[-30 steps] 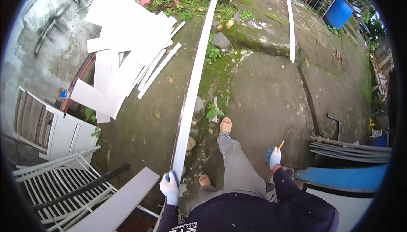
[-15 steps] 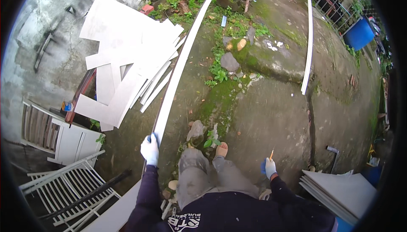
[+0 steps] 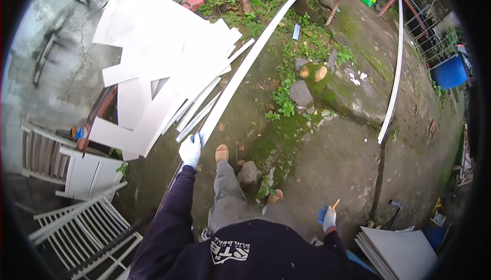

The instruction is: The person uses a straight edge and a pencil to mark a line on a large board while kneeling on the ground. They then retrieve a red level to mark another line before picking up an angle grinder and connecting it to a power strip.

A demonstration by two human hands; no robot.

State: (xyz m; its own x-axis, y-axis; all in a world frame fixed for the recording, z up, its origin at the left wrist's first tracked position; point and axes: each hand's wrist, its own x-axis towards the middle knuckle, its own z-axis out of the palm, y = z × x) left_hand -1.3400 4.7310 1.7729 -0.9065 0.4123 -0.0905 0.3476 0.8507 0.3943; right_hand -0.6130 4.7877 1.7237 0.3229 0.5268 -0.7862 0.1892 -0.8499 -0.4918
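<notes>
My left hand (image 3: 190, 151), in a white glove with blue on the fingers, is closed on the near end of a long white strip (image 3: 244, 72). A thin dark edge runs along the strip's left side and on past the hand towards me. The strip slants away to the upper right. At the lower right my right hand (image 3: 328, 220), gloved alike, is closed on a pencil (image 3: 335, 204). The pencil's tip points up, and the hand is held apart from the strip.
White board offcuts (image 3: 148, 29) are heaped at the left. White slatted frames (image 3: 89, 229) lie at the lower left. Rocks (image 3: 300, 93) and weeds break up the ground ahead. Another long white strip (image 3: 396, 75) and stacked boards (image 3: 401, 249) are on the right.
I have stepped forward with my left foot. My left hand has moved slightly forward with its hold kept on the strip. The right hand, still on the pencil, sits a little lower.
</notes>
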